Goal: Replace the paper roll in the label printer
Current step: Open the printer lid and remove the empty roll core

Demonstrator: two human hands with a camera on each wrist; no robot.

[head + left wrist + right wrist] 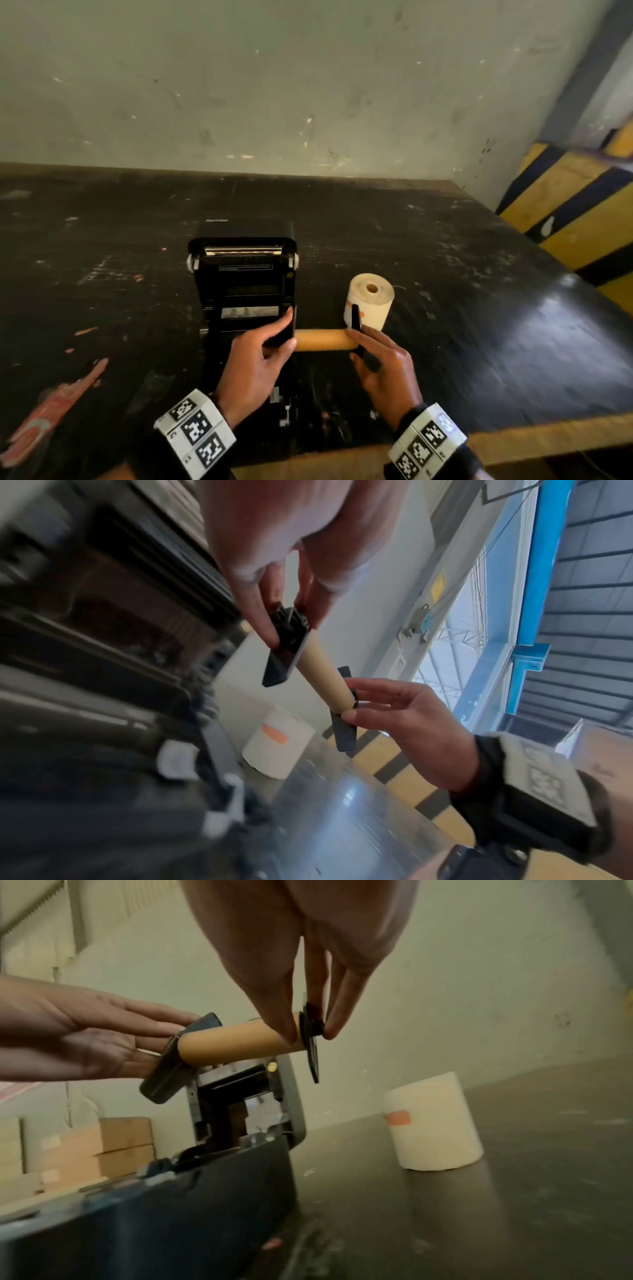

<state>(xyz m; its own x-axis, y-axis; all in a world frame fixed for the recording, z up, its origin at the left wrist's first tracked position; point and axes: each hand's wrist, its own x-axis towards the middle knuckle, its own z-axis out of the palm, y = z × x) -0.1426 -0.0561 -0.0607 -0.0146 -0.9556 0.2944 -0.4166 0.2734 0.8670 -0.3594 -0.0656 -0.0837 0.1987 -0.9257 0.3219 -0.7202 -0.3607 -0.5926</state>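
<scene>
The black label printer (243, 274) stands on the dark table with its lid raised. In front of it an empty brown cardboard core (322, 340) hangs level in the air, with a black end plate at each end. My left hand (286, 329) grips the left end plate (284, 653) between thumb and fingers. The right end plate (313, 1056) is pinched by my right hand (358, 344). A full cream paper roll (370, 301) with an orange mark stands on end just behind the right hand, to the printer's right.
The table (479, 274) backs onto a scuffed wall. A yellow and dark striped barrier (575, 219) flanks its right side. A red scrap (51, 407) lies flat at the front left. Cardboard boxes (113, 1148) are stacked beyond the printer in the right wrist view.
</scene>
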